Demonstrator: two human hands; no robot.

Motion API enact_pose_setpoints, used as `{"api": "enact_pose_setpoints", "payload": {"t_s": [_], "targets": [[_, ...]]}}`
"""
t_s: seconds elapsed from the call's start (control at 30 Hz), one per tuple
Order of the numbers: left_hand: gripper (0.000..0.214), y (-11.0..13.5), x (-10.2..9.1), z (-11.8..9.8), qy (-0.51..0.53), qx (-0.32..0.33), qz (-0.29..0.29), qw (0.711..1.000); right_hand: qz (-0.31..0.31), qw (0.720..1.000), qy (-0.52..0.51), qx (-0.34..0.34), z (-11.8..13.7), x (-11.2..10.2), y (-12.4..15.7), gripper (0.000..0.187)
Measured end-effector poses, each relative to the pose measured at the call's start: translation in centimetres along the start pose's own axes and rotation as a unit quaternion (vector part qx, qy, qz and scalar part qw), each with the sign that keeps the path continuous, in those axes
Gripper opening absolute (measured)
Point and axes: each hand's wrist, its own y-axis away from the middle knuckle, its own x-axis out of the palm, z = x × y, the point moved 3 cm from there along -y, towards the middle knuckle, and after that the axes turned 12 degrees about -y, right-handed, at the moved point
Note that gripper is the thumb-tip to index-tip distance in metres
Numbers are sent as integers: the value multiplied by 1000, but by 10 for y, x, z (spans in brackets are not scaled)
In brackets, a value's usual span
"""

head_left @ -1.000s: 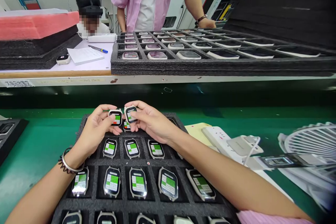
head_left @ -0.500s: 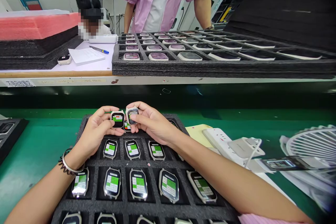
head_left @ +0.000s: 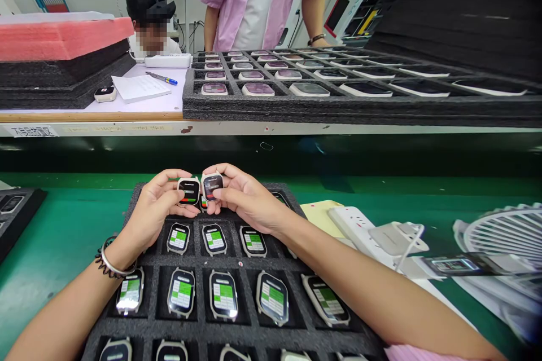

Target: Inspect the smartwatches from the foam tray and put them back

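My left hand point(head_left: 158, 200) is closed round the edges of a strapless smartwatch point(head_left: 188, 190), with the thumb at its lower left screen. Beside it, my right hand point(head_left: 237, 194) grips a second smartwatch point(head_left: 212, 182), thumb over the lower screen. Both watches are held upright, screens facing me, showing dark pages with some red. Below and behind them a third watch point(head_left: 204, 202) is partly hidden in its slot. Under my hands lies a black foam tray point(head_left: 203, 321) holding rows of smartwatches point(head_left: 223, 296), many with green-and-white screens.
A shelf ahead carries another foam tray point(head_left: 296, 108) of watches, a notepad point(head_left: 139, 89) and a pen point(head_left: 161, 78). To the right are a white power strip point(head_left: 355, 231), a charger point(head_left: 398, 237) and a fan point(head_left: 503, 237). Two people are beyond the shelf.
Both held watches' screens have changed from green-and-white grids to darker pages with red. My hands have hardly moved. The standing person's arm has shifted slightly left.
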Motion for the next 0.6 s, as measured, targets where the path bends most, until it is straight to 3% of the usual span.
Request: {"api": "enact_pose_setpoints", "payload": {"t_s": [0.6], "targets": [[39,-2,1,0,-13,18,3,1000,-1,1000,-15,-2,-3,-2,0,40]]}}
